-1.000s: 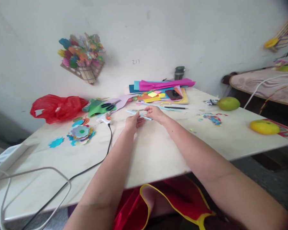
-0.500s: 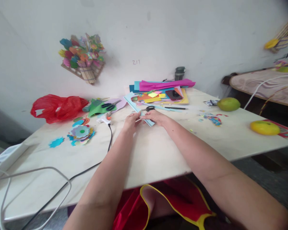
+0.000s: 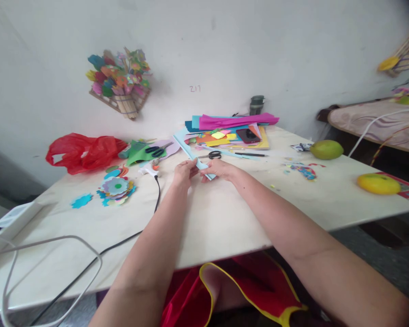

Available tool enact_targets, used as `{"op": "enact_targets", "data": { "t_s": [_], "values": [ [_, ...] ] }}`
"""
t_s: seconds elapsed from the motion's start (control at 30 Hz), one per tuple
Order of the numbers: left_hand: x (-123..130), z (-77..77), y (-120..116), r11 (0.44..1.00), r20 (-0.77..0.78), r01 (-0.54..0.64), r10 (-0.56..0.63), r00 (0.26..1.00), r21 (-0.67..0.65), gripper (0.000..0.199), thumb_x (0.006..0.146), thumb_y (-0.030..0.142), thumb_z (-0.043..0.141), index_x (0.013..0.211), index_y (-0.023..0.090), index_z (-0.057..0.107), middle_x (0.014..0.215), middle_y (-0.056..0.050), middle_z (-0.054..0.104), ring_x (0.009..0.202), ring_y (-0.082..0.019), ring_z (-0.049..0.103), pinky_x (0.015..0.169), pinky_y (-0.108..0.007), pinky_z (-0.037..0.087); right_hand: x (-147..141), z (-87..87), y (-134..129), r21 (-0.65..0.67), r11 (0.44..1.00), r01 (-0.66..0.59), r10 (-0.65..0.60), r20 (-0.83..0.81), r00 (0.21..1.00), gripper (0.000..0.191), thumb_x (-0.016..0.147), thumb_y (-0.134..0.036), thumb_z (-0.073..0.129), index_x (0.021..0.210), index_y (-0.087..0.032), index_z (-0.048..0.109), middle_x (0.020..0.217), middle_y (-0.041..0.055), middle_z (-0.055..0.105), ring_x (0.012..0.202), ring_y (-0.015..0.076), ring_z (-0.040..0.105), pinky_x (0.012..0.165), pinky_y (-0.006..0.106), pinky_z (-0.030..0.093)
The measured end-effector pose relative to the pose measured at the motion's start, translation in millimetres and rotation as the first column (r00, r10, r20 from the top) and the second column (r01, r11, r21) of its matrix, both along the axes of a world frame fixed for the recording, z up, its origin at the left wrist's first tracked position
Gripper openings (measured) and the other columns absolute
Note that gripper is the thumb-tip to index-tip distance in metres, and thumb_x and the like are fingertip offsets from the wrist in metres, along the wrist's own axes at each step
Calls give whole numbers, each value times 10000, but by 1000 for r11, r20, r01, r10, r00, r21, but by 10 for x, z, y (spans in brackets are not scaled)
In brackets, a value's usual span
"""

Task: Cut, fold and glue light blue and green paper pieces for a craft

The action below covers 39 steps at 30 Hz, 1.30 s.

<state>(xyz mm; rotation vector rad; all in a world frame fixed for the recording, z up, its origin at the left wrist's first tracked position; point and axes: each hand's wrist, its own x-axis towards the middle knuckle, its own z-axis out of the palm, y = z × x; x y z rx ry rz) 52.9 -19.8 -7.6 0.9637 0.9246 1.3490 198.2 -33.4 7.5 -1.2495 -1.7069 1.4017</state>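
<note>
A folded strip of light blue paper (image 3: 183, 144) slants across the middle of the table, held up in both hands. My left hand (image 3: 187, 171) pinches its left edge, thumb on top. Close beside it, my right hand (image 3: 218, 169) grips the strip near its lower end. Just behind the right hand lie scissors with black handles (image 3: 214, 155). More light blue paper strips (image 3: 230, 152) and a black pen (image 3: 250, 155) rest farther right. On the left are a white glue gun (image 3: 150, 169) and a stack of paper flower cutouts (image 3: 117, 187).
Coloured paper sheets (image 3: 238, 121) and a phone (image 3: 248, 136) lie at the back. A red plastic bag (image 3: 83, 152) and second scissors (image 3: 159, 150) are at left. A black cord (image 3: 122, 244) crosses the left side. Two mangoes, one green (image 3: 326, 149), one yellow (image 3: 378, 183), sit right.
The paper strip has shifted slightly left and down in my hands. My right hand has moved a little left, showing more of the scissors behind it.
</note>
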Motion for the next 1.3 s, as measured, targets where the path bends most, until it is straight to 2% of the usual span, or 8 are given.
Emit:
{"op": "enact_targets", "data": {
  "t_s": [0.13,0.3,0.53,0.7,0.8,0.9,1.07,1.3],
  "values": [
    [-50,-10,38,999,64,-48,49,997,-18,275,547,274,729,646,147,507,562,6,594,523,-112,588,595,-249,482,-17,13,-8,-2,999,-54,54,37,998,84,725,-179,596,673,-114,610,516,18,636,411,53,497,368,147,271],
    [-65,-44,55,998,88,-60,62,994,-28,275,556,257,730,652,140,500,540,8,588,497,-108,584,564,-236,484,-76,10,-16,-4,998,-70,70,64,995,125,755,-168,563,646,-107,579,395,-6,569,332,48,449,338,140,264],
    [-117,-51,70,1000,64,-24,24,998,-11,235,607,266,710,672,131,529,568,-6,599,536,-114,597,558,-223,484,37,-46,39,-46,976,-212,216,76,974,303,741,-421,595,732,-119,614,391,-11,556,307,58,420,318,158,276],
    [-143,-22,43,979,-71,192,-197,978,-68,209,611,255,710,680,113,573,573,-19,605,497,-96,569,507,-205,465,170,-38,119,41,997,65,-67,67,995,584,736,-649,435,688,-103,635,421,25,549,329,55,396,316,171,266],
    [-100,7,-15,945,-163,314,-325,931,-92,212,591,258,726,624,116,572,523,-3,579,437,-76,524,447,-189,418,129,-49,122,22,993,120,-116,-127,985,465,721,-579,533,737,-125,633,644,53,645,481,78,524,382,167,352],
    [-47,41,-79,923,-235,371,-385,892,-104,197,573,243,737,619,115,594,516,0,580,437,-74,516,445,-190,395,33,-67,100,-2,995,101,-98,-281,955,291,691,-420,648,716,-132,613,648,33,641,532,94,557,472,192,420],
    [-9,66,-120,898,-281,424,-439,853,-118,219,560,265,749,628,110,609,530,-5,588,461,-76,518,464,-198,389,-48,-78,90,-5,950,312,-296,-329,897,176,615,-187,710,564,-126,553,523,5,601,491,95,552,478,201,403],
    [-25,90,-140,845,-316,489,-535,784,-216,281,528,300,771,612,118,573,539,-6,583,459,-71,514,477,-200,392,28,-68,141,-61,925,374,-361,-445,820,75,675,-166,635,631,-108,621,645,45,666,482,70,526,437,180,383]
  ]
}}
